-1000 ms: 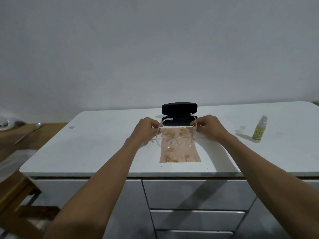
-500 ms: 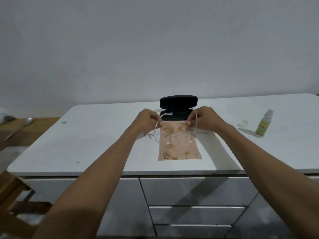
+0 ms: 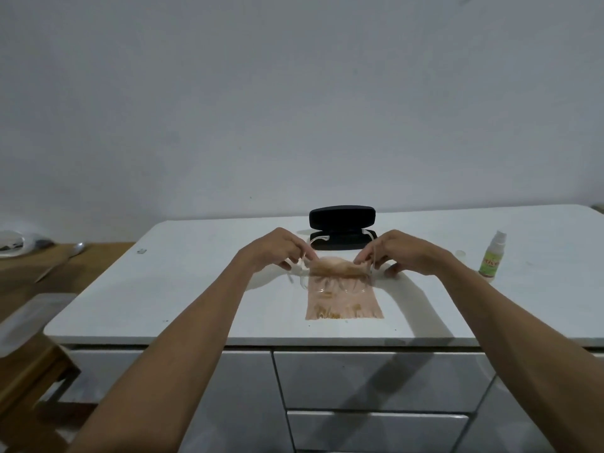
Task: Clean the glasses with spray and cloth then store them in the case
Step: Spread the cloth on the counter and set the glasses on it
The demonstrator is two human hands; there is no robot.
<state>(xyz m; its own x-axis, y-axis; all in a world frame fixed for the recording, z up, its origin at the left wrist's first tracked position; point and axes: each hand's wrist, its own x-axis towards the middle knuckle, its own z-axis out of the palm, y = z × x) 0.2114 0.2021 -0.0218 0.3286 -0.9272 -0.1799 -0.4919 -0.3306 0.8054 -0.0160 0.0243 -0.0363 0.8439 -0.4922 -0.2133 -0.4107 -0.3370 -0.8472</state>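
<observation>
Clear-framed glasses (image 3: 330, 282) lie over a peach patterned cloth (image 3: 343, 302) on the white counter (image 3: 196, 289). My left hand (image 3: 277, 250) pinches the left side of the glasses and the cloth's far left corner. My right hand (image 3: 398, 251) pinches the right side and the far right corner. The cloth's far edge is lifted and curls toward me. Just beyond my hands a black glasses case (image 3: 342, 227) stands open. A small spray bottle (image 3: 493, 256) with a green label stands to the right, its clear cap (image 3: 461, 254) lying beside it.
White drawers (image 3: 376, 380) run below the counter's front edge. A wooden table (image 3: 32, 276) at the left carries a plate (image 3: 16, 245) and a spoon (image 3: 76, 248). A wooden stool (image 3: 29, 380) stands lower left. A plain wall is behind.
Both hands have pulled the cloth's far edge up and toward me, so it now curls over the glasses. The camera has tilted slightly.
</observation>
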